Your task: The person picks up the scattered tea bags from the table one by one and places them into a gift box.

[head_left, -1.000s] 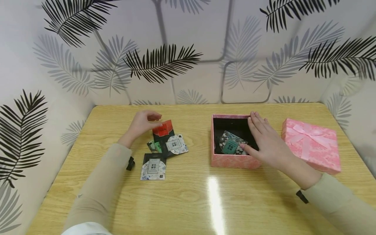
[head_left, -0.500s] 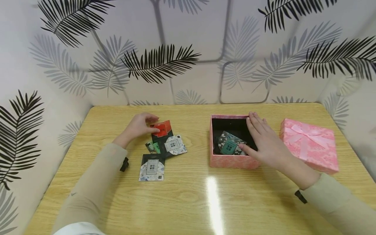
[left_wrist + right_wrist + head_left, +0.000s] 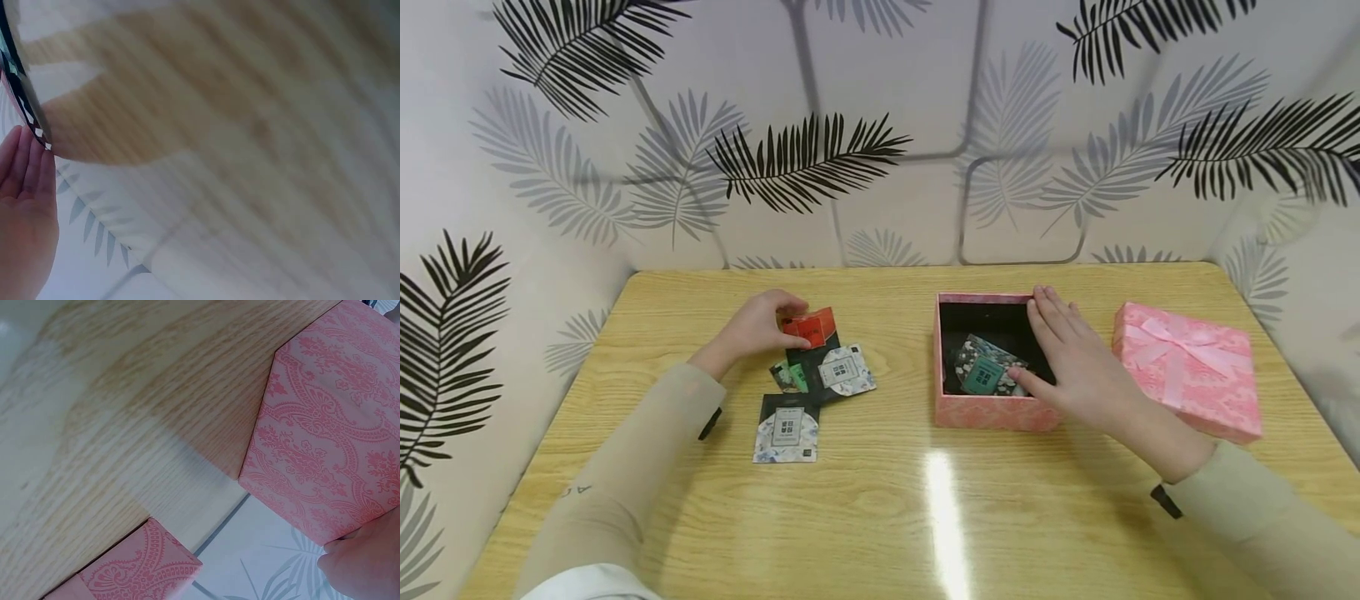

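Observation:
My left hand [image 3: 760, 327] pinches the top-left edge of a red and black sachet [image 3: 814, 332], thumb in front; the left wrist view shows straight fingers at the edge of thin packets. A white floral sachet [image 3: 846, 370] overlaps its lower part, and a small green one [image 3: 790, 377] peeks out at the left. Below lies a black and floral sachet [image 3: 786, 432]. My right hand [image 3: 1082, 367] rests with straight fingers along the right wall of the uncovered pink box [image 3: 996, 412], thumb over the front rim. Inside the box, a dark floral sachet with a teal label [image 3: 983, 375] leans.
A pink lid [image 3: 1217, 392] with a ribbon bow lies right of the box, partly behind my right forearm. The wooden table [image 3: 865, 517] ends at a leaf-patterned wall covering [image 3: 910, 217] at the back and on both sides.
My left hand has come down onto the red and black sachet and taken its edge between thumb and fingers. The right hand and the box have stayed put.

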{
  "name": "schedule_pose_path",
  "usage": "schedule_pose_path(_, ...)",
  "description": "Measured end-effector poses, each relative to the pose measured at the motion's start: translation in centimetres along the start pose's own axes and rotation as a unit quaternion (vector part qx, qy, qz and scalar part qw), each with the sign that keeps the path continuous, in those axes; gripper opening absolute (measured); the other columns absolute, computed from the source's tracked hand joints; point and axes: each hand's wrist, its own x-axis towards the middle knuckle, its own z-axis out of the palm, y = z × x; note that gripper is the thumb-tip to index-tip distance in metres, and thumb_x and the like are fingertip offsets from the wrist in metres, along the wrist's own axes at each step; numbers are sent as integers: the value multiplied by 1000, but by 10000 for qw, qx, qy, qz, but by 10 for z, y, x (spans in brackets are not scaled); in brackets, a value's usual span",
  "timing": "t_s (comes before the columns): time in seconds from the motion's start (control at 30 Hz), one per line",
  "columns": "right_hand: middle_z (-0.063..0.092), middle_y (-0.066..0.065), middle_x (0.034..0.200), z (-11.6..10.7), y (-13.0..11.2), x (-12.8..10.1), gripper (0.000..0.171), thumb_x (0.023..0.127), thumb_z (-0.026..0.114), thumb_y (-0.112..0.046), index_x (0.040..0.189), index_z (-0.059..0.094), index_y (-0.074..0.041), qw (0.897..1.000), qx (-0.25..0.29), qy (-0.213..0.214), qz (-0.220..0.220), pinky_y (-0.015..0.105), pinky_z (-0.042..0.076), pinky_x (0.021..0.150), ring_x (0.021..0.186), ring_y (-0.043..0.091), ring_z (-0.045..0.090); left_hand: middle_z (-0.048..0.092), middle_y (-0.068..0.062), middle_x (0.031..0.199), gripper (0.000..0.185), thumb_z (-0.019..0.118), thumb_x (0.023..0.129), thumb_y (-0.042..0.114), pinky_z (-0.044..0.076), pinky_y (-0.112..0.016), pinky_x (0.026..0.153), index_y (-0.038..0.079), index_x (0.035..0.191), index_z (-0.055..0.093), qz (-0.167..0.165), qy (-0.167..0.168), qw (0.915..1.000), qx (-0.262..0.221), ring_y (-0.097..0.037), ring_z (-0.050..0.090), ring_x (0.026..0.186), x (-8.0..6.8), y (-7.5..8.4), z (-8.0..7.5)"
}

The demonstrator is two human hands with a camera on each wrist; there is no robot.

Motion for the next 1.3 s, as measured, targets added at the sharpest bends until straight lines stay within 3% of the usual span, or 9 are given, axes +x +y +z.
schedule_pose_path(0.53, 6, 23, 178, 2, 2, 0, 97, 105, 56, -55, 167, 14, 6, 9999, 26, 151, -42, 52, 4, 137, 167, 41, 4, 66, -27, 136, 63, 87, 88, 7, 52, -53, 112, -8, 143, 60, -165, -58, 9995, -249, -40, 65, 124, 4, 1, 2)
schedule_pose_path(0.9, 3, 23, 178, -2, -1, 1, 98, 106, 56, -56, 167, 11, 6, 10000, 43, -7, -9, 54, 6, 136, 167, 41, 3, 68, -28, 126, 47, 84, 90, 4, 55, -54, 103, -8, 132, 67, -378, 220, 9964, -731, -42, 67, 114, 3, -4, -2)
schedule_pose_path(1.3, 3, 22, 179, -2, 0, 0, 98, 106, 55, -56, 167, 12, 6, 9999, 104, 31, -29, 52, 4, 137, 167, 40, 2, 69, -29, 131, 44, 78, 97, 6, 55, -55, 105, -5, 137, 64, -674, 678, 9915, -877, -44, 68, 121, -5, -6, -10)
